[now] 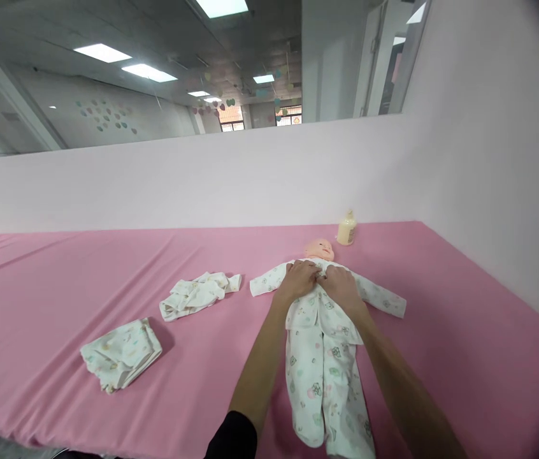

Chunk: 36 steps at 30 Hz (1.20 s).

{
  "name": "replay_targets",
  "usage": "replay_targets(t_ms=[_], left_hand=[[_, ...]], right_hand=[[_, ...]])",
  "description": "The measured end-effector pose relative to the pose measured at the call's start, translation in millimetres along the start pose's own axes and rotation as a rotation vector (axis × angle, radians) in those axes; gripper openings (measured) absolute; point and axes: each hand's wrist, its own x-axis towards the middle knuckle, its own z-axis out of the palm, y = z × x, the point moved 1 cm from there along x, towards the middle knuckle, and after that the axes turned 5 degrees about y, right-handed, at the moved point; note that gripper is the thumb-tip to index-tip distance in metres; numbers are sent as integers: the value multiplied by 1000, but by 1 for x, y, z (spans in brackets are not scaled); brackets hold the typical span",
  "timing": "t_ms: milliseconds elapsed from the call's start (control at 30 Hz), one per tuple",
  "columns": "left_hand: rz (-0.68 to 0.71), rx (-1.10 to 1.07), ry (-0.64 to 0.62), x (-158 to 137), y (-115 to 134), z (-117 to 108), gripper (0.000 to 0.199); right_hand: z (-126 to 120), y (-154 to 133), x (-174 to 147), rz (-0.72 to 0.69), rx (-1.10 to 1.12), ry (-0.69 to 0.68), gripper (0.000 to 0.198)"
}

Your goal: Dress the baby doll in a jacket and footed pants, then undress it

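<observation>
Top (335,324) at 5 o'clock, your left hand (302,278) and right hand (341,285) each pinching its front just below the doll (320,249)'s face; keep the edges level, pull lightly.

TEXT: none legible | pale yellow bottle (346,230): dark marking (350,236) on front, too small to read
</observation>
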Motion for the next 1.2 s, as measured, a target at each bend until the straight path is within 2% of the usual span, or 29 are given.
replay_targets(t_ms=[167, 267, 367, 467, 700, 900, 1067, 1200], left_hand=[[18, -16, 30, 2, -5, 4, 25], [21, -27, 47, 4, -6, 5, 26], [39, -75, 35, 6, -5, 5, 25], [5, -154, 46, 7, -2, 3, 15], [-40, -199, 50, 8, 4, 1, 13], [28, -257, 57, 7, -6, -4, 22], [-149, -355, 63, 0, -25, -17, 19], [-168, -366, 50, -2, -28, -19, 19]], right_hand=[[-6, 18, 11, -16, 379, -52, 28], [-8, 26, 14, -76, 467, -89, 21], [-8, 32, 15, -169, 455, -115, 14], [-7, 35, 16, -241, 409, -118, 14], [-2, 30, 13, -342, 191, 6, 22], [2, 27, 11, -281, 147, -18, 21], [-9, 29, 9, -110, 153, 20, 16], [-24, 11, -7, -27, 125, -38, 18]])
